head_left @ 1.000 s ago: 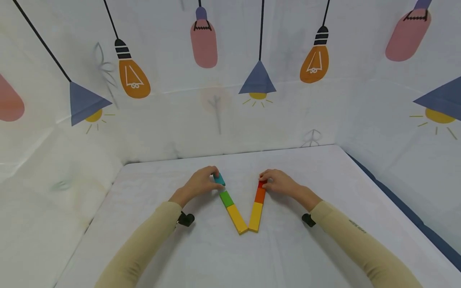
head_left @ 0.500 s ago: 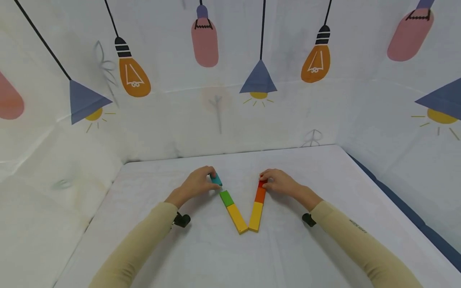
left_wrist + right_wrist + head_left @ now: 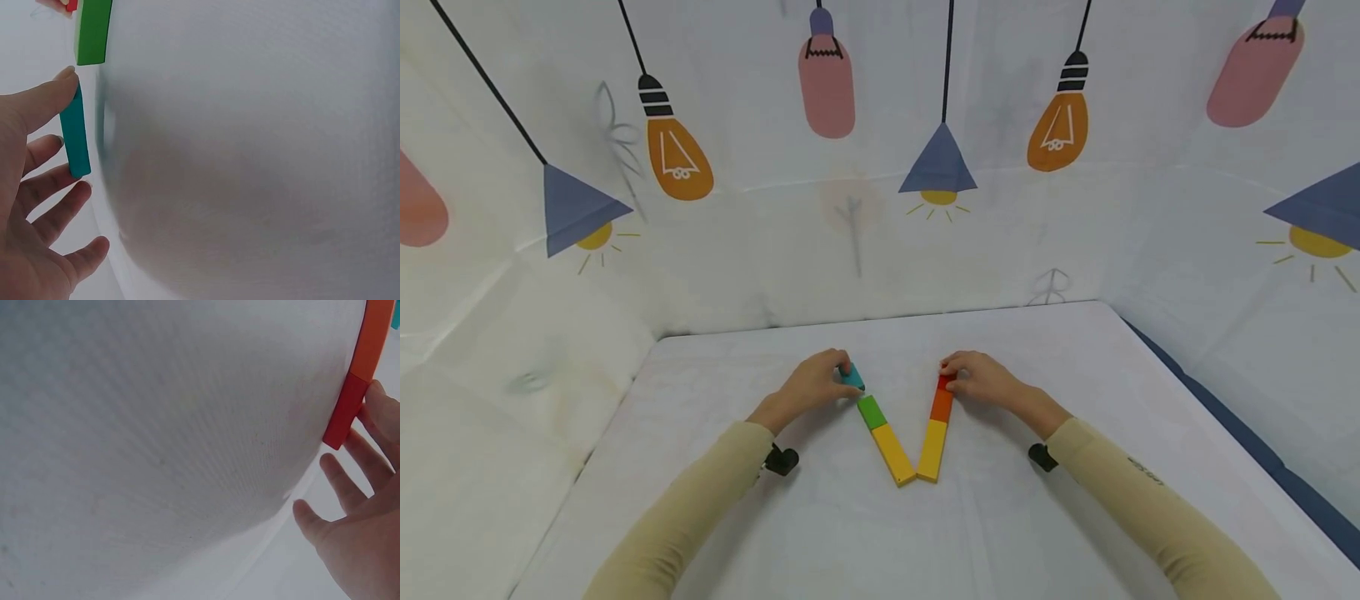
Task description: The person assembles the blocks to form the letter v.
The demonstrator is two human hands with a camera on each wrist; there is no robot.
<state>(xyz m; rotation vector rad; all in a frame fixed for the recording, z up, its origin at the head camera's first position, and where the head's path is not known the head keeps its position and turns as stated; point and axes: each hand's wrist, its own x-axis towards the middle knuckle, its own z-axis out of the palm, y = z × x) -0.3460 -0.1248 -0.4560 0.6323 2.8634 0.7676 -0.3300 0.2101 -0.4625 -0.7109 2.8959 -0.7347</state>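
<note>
My left hand [image 3: 811, 385] pinches a teal wooden block [image 3: 852, 377] between thumb and fingers. In the left wrist view the thumb sits at the end of the teal block [image 3: 76, 139] nearest the green block [image 3: 94, 31], and a gap separates the two. The green block [image 3: 872, 412] adjoins a longer yellow block [image 3: 893, 455]. A second yellow block [image 3: 932, 450] meets it at the near end, forming a V. Up the right arm come an orange block [image 3: 941, 406] and a red block [image 3: 345, 412], which my right hand [image 3: 988, 385] holds between thumb and fingers.
A white-covered table [image 3: 1015, 533] lies under the blocks. Behind it hangs a pale curtain [image 3: 760, 258] printed with lamps and bulbs. Dark blue fabric [image 3: 1240, 442] shows along the right edge. Each wrist wears a small black camera [image 3: 782, 460].
My left hand shifted slightly left with the teal block, then barely back toward the green block. The right hand and the other blocks stayed where they were.
</note>
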